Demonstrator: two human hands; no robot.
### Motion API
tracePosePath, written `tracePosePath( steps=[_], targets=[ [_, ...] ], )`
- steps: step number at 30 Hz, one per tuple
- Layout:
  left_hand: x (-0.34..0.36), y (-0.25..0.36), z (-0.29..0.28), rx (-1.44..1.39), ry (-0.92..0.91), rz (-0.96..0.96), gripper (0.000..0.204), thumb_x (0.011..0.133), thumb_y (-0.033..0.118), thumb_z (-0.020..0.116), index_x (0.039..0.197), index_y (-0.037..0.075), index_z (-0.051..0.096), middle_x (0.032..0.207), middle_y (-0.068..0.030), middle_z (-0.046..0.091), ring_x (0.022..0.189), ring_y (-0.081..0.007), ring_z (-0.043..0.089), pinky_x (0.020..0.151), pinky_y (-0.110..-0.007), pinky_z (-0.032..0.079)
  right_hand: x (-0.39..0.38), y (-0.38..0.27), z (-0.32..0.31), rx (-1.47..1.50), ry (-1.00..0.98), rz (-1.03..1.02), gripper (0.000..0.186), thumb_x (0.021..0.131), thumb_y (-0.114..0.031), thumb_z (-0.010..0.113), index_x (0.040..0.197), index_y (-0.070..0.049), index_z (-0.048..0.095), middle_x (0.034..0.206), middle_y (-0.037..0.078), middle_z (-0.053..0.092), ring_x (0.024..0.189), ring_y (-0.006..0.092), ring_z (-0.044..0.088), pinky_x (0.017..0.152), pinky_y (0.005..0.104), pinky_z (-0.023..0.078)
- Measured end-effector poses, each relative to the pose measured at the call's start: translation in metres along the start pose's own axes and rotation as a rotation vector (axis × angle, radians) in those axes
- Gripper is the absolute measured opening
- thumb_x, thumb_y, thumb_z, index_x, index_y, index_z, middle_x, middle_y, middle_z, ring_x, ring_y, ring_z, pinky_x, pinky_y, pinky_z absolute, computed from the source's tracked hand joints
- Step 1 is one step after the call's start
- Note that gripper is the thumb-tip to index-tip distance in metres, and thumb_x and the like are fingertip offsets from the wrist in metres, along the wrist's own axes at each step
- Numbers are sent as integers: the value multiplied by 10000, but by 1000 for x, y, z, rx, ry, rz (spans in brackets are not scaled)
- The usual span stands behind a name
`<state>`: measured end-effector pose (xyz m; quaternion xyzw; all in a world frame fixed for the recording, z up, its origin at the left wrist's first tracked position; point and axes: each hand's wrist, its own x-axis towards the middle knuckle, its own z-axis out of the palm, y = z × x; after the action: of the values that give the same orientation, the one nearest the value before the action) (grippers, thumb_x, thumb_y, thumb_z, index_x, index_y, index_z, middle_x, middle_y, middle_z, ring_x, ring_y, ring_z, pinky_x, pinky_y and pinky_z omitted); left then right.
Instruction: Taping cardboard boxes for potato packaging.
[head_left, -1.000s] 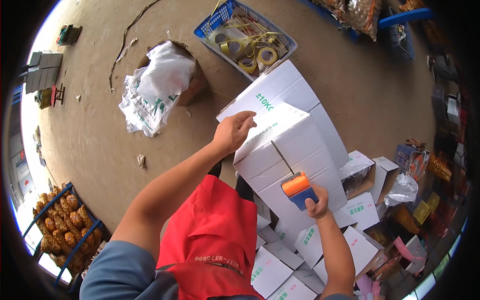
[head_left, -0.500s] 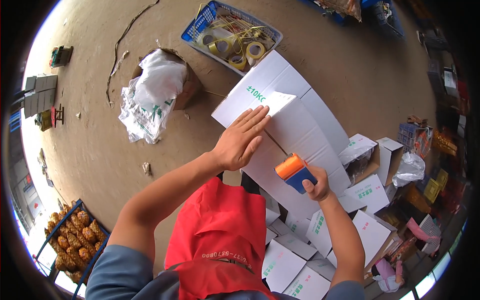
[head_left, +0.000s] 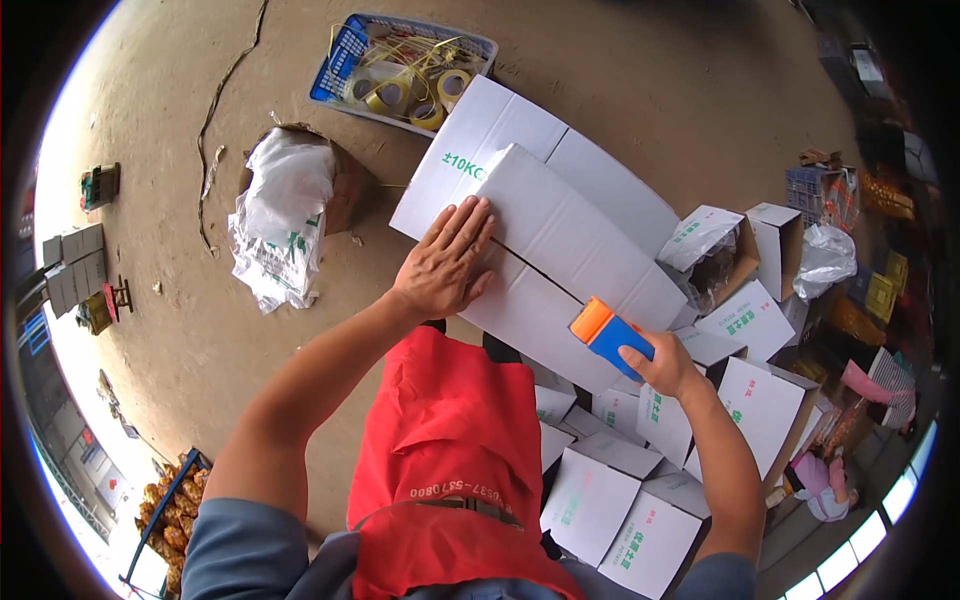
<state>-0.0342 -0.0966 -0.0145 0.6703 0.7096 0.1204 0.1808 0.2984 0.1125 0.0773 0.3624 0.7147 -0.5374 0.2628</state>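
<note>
In front of me is a large white cardboard carton [head_left: 590,235] with its flaps folded in, a narrow gap running between two of them. My left hand [head_left: 450,258] lies on the carton near the left end of that gap, fingers stretched out flat. My right hand [head_left: 668,362] is closed around a blue and orange tape dispenser [head_left: 612,338]. The dispenser's orange end is over the right end of the gap; whether it touches the cardboard I cannot tell.
Below right, several white cartons [head_left: 590,500] are piled up. A blue basket [head_left: 340,65] with tape rolls [head_left: 388,97] stands beyond the carton. To the left, an open brown box [head_left: 350,185] holds white plastic bags [head_left: 290,180]. A cable [head_left: 215,120] lies on the floor.
My left hand has come down flat on the flaps, which now lie closer together. My right hand has shifted right with the tape dispenser, and the dispenser has turned slightly. The whole view has shifted.
</note>
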Motion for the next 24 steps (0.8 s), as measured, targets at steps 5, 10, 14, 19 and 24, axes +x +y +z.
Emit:
tracePosePath(
  steps=[5,10,14,19,24],
  targets=[
    [0,1,2,10,-14,-39,796,954,393,594,1559,-68,356,1684,-239,244,1587,-356,196,1308,-457,145,-9,3,-2,-22,29,6,580,992,-523,614,1221,7,678,736,101,685,575,204,683,546,328,566],
    [4,8,2,14,-15,-32,789,946,359,612,1558,-68,354,1685,-234,247,1588,-356,190,1309,-453,140,-4,-12,-7,27,-41,144,548,1009,-481,606,1258,4,660,767,108,693,581,202,683,543,327,575],
    [9,32,7,8,125,-47,755,926,254,637,1547,-75,361,1668,-261,268,1568,-383,244,1293,-479,183,-6,-14,-2,25,74,127,523,1005,-491,626,1163,2,696,701,89,670,542,189,660,538,331,550],
    [27,115,36,-164,-16,182,757,919,334,649,1523,-63,424,1646,-222,349,1551,-336,311,1289,-468,218,-5,-2,-4,-3,105,104,533,1003,-514,612,1174,-21,719,668,109,677,551,241,704,576,352,570],
    [24,113,54,-37,-103,233,821,932,435,637,1543,-60,399,1677,-209,295,1570,-334,264,1299,-465,189,-20,19,-13,33,20,64,567,998,-545,607,1200,-28,720,667,120,694,582,235,723,629,360,583]
  ],
)
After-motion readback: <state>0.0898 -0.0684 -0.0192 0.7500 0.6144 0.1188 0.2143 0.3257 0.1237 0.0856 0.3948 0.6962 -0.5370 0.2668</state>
